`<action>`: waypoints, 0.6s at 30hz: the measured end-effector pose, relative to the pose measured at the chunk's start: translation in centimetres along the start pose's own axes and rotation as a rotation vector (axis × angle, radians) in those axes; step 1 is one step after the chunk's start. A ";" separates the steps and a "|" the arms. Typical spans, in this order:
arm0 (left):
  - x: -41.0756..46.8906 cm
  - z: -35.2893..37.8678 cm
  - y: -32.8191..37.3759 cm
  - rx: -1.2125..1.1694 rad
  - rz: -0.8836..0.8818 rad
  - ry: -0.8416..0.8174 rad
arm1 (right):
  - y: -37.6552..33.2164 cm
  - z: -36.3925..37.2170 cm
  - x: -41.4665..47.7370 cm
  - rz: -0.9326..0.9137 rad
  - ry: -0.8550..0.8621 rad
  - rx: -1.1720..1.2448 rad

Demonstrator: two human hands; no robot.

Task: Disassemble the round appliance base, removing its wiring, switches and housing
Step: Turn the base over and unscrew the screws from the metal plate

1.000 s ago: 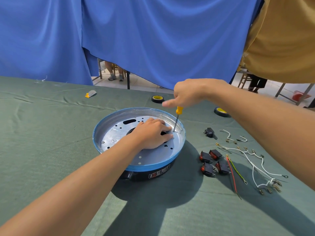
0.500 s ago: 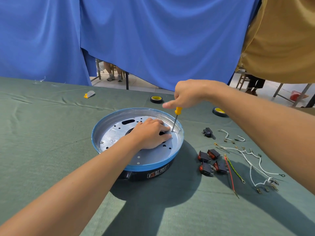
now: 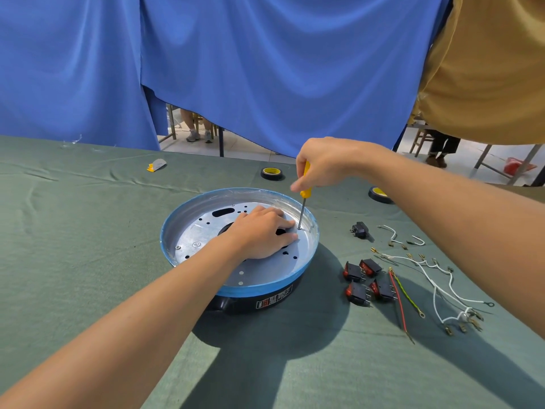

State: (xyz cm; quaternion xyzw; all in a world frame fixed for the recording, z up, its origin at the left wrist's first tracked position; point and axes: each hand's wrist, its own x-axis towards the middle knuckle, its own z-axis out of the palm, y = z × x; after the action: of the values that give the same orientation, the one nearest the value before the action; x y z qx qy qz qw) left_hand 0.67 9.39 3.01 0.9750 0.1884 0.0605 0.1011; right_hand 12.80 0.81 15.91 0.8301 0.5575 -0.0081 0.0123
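Observation:
The round appliance base (image 3: 188, 222) sits mid-table, a blue-rimmed shell with a perforated metal plate inside and a black housing underneath. My left hand (image 3: 261, 233) lies flat on the plate near its centre, fingers pressing down. My right hand (image 3: 323, 165) grips a yellow-handled screwdriver (image 3: 303, 199) held upright, its tip on a screw at the plate's right side just beyond my left fingertips. Right of the base lie several black rocker switches (image 3: 367, 280) with red buttons, a red wire (image 3: 398, 301), a green-yellow wire (image 3: 408, 293) and white wires (image 3: 439, 286) with terminals.
A green cloth (image 3: 73, 261) covers the table. Two tape rolls (image 3: 272, 173) (image 3: 379, 194) lie behind the base, a small black part (image 3: 360, 230) to its right, a yellow-grey scrap (image 3: 157, 165) at the back left. Blue curtains hang behind; a person's legs show under them.
My right hand has regripped the screwdriver handle, so more yellow shows above its fingers. Its tip stays on the same screw. My left hand has not moved.

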 end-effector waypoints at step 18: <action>0.2 0.4 -0.4 -0.001 0.013 0.018 | -0.4 0.9 0.5 0.082 0.132 0.063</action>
State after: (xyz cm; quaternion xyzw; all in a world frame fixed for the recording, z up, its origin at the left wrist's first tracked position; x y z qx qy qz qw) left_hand 0.75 9.79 2.58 0.9756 0.1828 0.0698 0.0993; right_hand 12.66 1.41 14.99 0.8509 0.5221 0.0296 -0.0504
